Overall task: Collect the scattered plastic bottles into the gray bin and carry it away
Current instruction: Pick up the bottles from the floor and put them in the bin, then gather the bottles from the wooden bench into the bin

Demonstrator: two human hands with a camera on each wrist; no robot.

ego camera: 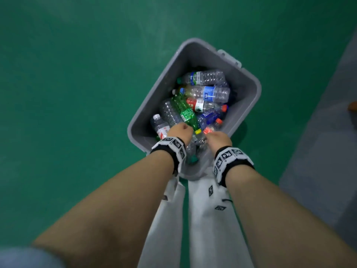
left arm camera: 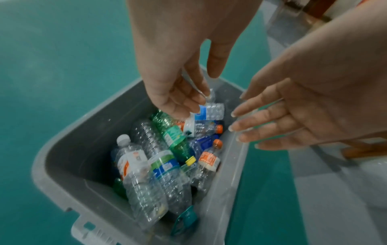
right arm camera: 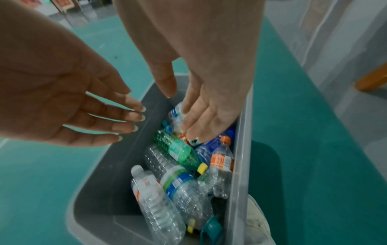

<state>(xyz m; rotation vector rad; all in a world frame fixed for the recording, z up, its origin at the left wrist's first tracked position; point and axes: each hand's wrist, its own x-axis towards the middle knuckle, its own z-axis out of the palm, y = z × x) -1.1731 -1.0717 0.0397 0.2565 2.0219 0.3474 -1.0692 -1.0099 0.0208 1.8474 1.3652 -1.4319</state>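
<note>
The gray bin (ego camera: 249, 82) stands on the green floor, its near end against my legs, and holds several plastic bottles. A green bottle (ego camera: 185, 112) with a yellow cap lies on top of clear ones; it also shows in the wrist views (left arm camera: 175, 135) (right arm camera: 181, 151). My left hand (ego camera: 180, 130) hovers over the bin's near left part, fingers relaxed and holding nothing (left arm camera: 182, 92). My right hand (ego camera: 218, 137) hangs beside it over the near right part, with straight fingers (right arm camera: 201, 121) just above the bottles. A clear bottle with an orange label (right arm camera: 221, 161) lies along the right wall.
Green floor (ego camera: 77, 93) surrounds the bin; a gray strip (ego camera: 318, 151) runs along the right. My white trouser legs (ego camera: 208, 219) and a shoe (right arm camera: 258, 223) are at the bin's near end. A light latch (ego camera: 229, 58) sits on the far rim. A brown object (ego camera: 353, 106) is at the right edge.
</note>
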